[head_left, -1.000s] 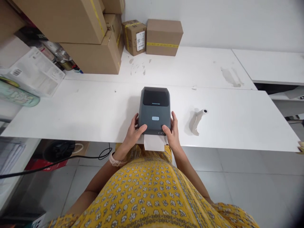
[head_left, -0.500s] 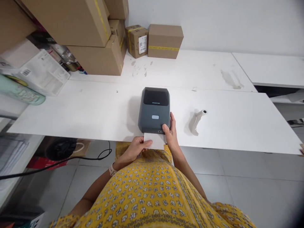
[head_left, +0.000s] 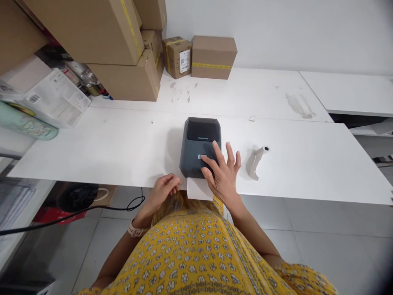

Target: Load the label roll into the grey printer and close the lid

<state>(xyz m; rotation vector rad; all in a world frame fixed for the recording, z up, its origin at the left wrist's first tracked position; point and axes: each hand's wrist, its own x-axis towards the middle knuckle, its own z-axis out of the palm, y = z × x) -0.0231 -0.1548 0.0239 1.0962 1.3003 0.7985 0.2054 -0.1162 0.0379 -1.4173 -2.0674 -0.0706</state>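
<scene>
A dark grey label printer (head_left: 192, 162) stands near the table's front edge, with a white paper strip (head_left: 198, 189) sticking out of its front and over the edge. My right hand (head_left: 223, 174) is spread over the printer's right side, its index fingertip on the small light button (head_left: 200, 157). Left of the paper, my left hand (head_left: 166, 187) rests by the table edge with its fingers curled together and nothing visible in them. To the right of the printer lies a white paper roll core (head_left: 259, 159) with a curled tail of paper.
Cardboard boxes (head_left: 123, 82) are stacked at the back left; a small labelled box (head_left: 178, 57) and a wider box (head_left: 214, 57) stand against the wall. A mint-green bottle (head_left: 33, 125) and a white carton (head_left: 61, 98) are at far left. A black cable (head_left: 101, 205) hangs below the table (head_left: 101, 155).
My left hand has let go of the paper strip and moved left. My right hand has left the printer's front right corner and come onto its top, fingertip at the button.
</scene>
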